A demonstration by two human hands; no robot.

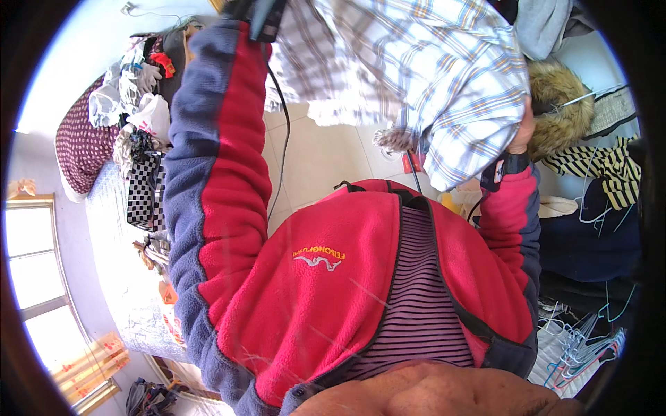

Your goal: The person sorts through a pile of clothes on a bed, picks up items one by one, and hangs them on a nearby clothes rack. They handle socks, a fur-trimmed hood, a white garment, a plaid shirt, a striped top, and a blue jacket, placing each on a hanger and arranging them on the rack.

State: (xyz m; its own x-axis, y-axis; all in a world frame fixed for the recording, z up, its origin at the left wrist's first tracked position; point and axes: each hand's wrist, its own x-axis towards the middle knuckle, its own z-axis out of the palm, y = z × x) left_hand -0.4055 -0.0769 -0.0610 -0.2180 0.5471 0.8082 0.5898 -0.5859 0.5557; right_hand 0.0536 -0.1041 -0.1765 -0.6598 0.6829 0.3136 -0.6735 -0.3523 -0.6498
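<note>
A white shirt with blue, tan and brown plaid [458, 67] hangs spread out in front of me. At its right side my right hand [524, 130] grips the cloth, its fingers partly hidden behind the fabric. A black device is strapped around that wrist. My left arm reaches up to the top edge, where a black wrist device [265, 21] with a cable shows; the left hand itself is out of view. Below the shirt's hem I see a mop head [394, 140] on the tiled floor [317, 156].
On the left, a bed [104, 223] bears a dotted maroon cushion [86, 135], plastic bags [151, 114] and a checkered item [143, 192]. Along the right lie a fur trim [577, 109], a striped garment [614, 166], dark cloth [588, 249] and several wire hangers [588, 343].
</note>
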